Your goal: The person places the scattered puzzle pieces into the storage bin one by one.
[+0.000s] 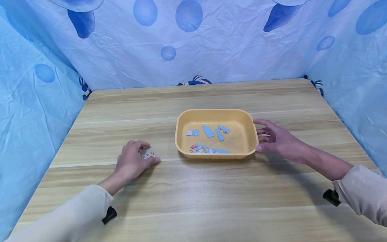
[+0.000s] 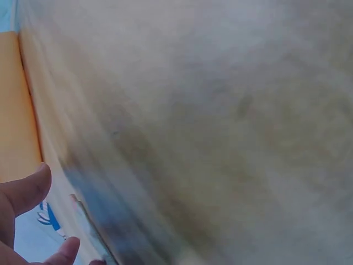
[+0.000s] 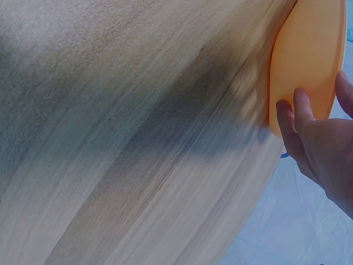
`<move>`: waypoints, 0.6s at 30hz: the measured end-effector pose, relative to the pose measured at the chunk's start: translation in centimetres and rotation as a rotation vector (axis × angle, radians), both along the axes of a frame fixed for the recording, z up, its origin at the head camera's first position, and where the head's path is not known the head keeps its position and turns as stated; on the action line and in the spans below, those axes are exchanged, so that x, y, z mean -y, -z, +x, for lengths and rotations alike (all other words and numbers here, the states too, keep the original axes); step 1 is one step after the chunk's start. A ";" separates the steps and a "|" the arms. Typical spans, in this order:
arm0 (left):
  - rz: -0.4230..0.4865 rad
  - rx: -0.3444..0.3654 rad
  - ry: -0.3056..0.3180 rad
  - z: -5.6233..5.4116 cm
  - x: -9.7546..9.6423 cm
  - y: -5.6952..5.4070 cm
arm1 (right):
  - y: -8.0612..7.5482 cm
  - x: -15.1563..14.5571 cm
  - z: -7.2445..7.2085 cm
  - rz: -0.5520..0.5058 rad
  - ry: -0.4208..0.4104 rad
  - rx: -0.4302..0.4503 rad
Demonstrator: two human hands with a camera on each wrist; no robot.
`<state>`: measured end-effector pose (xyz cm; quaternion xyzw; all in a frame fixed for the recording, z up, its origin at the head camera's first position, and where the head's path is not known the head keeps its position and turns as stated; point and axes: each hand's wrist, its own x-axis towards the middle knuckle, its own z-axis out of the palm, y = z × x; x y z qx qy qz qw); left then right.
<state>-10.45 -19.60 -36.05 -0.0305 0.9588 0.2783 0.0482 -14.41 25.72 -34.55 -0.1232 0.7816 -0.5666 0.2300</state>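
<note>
My left hand (image 1: 131, 161) is low over the table, left of the tray, thumb and fingers apart around a small flat puzzle-like piece (image 1: 148, 155) with a multicoloured pattern. In the left wrist view the thin edge of that piece (image 2: 91, 229) shows beside the fingers, partly hidden by them. My right hand (image 1: 279, 141) rests its spread fingertips against the right end of a yellow-orange tray (image 1: 217, 156). From the right wrist view, fingers (image 3: 300, 107) lie along the tray's outer wall (image 3: 306, 61).
Inside the tray lie several flat light-blue pieces (image 1: 208, 131); a longer one with a multicoloured end (image 1: 199, 148) lies near its front wall. Under everything is a wood-grain table (image 1: 211, 201). Blue patterned cloth (image 1: 121, 50) hangs behind the table and at both sides.
</note>
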 end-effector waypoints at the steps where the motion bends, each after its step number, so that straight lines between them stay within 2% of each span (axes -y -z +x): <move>1: -0.014 -0.016 -0.003 0.1 0.0 0.2 | 0.0 0.0 0.0 0.001 0.000 -0.002; 8: -0.055 -0.080 -0.032 0.7 0.5 0.9 | -0.1 0.1 0.1 0.004 -0.004 -0.011; 18: -0.079 -0.105 -0.033 0.9 0.8 1.1 | -0.1 0.0 0.1 -0.013 -0.008 -0.013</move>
